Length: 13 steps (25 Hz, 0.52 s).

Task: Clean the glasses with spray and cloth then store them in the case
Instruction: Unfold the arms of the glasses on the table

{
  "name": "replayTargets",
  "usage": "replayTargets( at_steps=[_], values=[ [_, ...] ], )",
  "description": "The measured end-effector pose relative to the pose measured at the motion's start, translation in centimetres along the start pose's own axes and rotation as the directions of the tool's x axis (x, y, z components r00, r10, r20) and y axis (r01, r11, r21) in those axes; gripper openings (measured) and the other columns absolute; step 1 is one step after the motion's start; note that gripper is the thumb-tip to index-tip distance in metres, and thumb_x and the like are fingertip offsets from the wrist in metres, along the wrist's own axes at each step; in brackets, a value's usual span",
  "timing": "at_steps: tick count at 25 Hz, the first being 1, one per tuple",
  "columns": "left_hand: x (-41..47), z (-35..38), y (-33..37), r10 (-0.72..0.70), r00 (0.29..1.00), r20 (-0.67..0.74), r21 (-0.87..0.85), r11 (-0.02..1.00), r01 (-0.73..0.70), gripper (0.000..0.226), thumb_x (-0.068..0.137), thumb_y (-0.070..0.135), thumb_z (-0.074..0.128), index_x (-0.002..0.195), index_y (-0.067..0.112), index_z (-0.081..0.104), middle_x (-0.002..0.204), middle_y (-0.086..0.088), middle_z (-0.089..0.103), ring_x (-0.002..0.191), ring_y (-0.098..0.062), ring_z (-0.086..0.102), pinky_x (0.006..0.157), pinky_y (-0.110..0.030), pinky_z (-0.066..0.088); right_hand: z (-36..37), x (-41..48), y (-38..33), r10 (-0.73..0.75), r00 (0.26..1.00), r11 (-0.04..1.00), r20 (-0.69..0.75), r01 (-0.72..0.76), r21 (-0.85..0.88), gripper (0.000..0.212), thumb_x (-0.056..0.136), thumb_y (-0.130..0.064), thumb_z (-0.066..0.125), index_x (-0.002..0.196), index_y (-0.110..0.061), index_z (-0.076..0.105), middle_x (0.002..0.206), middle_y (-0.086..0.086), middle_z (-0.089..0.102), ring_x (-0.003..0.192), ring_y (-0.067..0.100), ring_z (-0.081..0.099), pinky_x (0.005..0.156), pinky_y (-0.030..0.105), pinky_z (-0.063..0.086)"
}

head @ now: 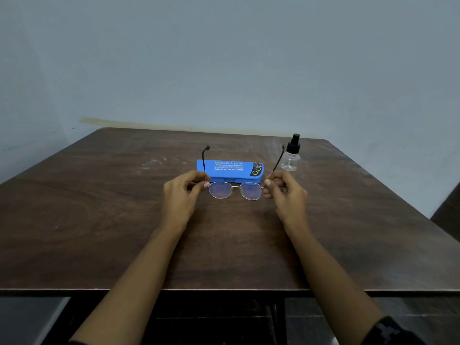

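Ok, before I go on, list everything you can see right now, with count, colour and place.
glasses: one, thin metal frame with bluish-tinted lenses, held above the table's middle, temples unfolded
case: one, blue with white print, closed, on the table just behind the glasses
spray bottle: one, clear with black pump top, upright, right of the case
cloth: none in view
table: one, dark brown wood
wall: grey-blue, behind the table
sleeve: one, dark, on the right forearm
left hand: pinches the frame's left end
right hand: pinches the frame's right end
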<state>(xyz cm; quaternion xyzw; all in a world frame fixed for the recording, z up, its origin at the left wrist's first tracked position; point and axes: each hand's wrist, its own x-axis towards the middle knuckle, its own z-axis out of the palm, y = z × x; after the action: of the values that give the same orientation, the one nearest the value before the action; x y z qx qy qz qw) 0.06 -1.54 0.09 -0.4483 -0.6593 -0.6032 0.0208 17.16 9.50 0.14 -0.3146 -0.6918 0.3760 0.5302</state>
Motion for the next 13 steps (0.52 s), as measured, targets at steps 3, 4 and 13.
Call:
replayTargets(
  at_steps=[3,4,13],
  values=[
    [0.47,0.47,-0.25,0.014,1.000,0.008,0.000,1.000,-0.014,0.010,0.076,-0.004,0.063,0.078,0.005,0.068,0.070,0.010,0.065,0.060,0.014,0.060,0.067,-0.014,0.050,-0.18,0.27,0.03,0.033,0.999,0.998,-0.017,-0.032,0.049,0.033,0.084,0.002,0.058,0.073,-0.029,0.057,0.063,-0.006,0.061,0.047,0.000,0.057,0.057,0.016,0.052],
    [0.59,0.60,-0.32,0.000,1.000,0.000,-0.022,1.000,0.000,0.010,0.076,-0.005,0.062,0.077,0.004,0.067,0.070,0.011,0.064,0.057,0.012,0.060,0.066,-0.013,0.051,-0.15,0.35,0.07,0.039,0.999,0.997,-0.010,-0.038,0.068,0.031,0.084,0.002,0.058,0.074,-0.027,0.058,0.064,-0.006,0.061,0.047,-0.001,0.057,0.056,0.015,0.053],
    [0.81,0.69,-0.39,-0.015,0.999,-0.029,-0.040,0.999,0.013,0.011,0.077,-0.007,0.059,0.078,0.002,0.066,0.068,0.014,0.062,0.055,0.012,0.060,0.063,-0.013,0.051,0.14,0.45,0.07,0.038,0.999,0.995,0.025,-0.040,0.094,0.020,0.085,-0.002,0.058,0.087,-0.020,0.064,0.075,-0.004,0.066,0.056,-0.003,0.059,0.061,0.015,0.051]
  ],
)
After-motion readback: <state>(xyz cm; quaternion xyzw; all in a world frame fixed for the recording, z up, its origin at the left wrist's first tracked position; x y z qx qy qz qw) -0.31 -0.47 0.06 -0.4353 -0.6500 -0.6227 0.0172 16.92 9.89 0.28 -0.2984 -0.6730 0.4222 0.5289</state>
